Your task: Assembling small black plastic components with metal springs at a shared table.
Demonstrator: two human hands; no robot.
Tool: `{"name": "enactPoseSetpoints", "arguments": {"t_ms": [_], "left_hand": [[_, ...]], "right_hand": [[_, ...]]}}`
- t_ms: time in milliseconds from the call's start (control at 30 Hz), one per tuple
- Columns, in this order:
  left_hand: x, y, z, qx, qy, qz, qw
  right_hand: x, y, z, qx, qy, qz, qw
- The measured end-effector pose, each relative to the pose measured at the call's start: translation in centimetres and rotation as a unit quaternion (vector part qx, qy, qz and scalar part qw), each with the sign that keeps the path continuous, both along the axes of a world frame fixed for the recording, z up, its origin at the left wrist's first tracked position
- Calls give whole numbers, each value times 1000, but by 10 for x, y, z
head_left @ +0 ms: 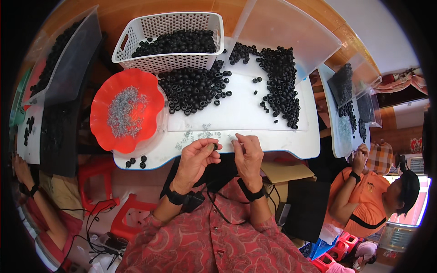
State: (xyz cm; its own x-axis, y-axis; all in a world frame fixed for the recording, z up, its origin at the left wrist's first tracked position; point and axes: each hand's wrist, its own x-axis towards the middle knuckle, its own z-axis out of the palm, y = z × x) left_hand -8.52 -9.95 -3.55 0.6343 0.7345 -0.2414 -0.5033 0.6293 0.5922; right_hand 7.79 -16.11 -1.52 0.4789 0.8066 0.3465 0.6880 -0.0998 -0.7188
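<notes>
Just over the table's front edge, my left hand (195,160) pinches a small black ring-shaped part (215,146) between thumb and fingertips. A short gap to its right is my right hand (248,158), its thumb and fingers drawn together; anything between them is too small to make out. Tiny clear pieces (205,133) lie scattered on the white table just beyond my hands. To the left, a red wavy-rimmed dish (101,119) holds a heap of similar clear pieces (124,113). Beyond my hands is a large pile of black ring-shaped parts (193,88).
A white perforated basket (173,62) of black parts stands at the back. A translucent bin (291,34) lies tipped behind a spill of black parts (283,86). An open cardboard box (284,173) stands beside my right arm. People work at tables on both sides.
</notes>
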Motion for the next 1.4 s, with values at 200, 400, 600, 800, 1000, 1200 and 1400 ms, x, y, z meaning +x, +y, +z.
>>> {"name": "enactPoseSetpoints", "arguments": {"t_ms": [200,400,600,800,1000,1200,1400], "left_hand": [[3,1,6,-26,-45,-1,999],[7,1,11,-14,-55,3,998],[5,1,-4,-22,-61,-4,998],[9,0,-4,-33,-76,-2,997],[7,0,-4,-7,-64,-6,998],[6,1,0,41,-28,-13,999],[7,1,2,71,8,-23,997]], "right_hand": [[-2,6,-12,-27,-72,-8,997],[-1,3,-6,-11,-63,5,998],[-16,-4,24,12,12,81,997],[-24,-3,38,28,5,121,992],[-26,-1,36,25,-21,132,991],[-25,-3,44,-9,-7,134,991],[-22,-4,42,-20,17,136,990]]}}
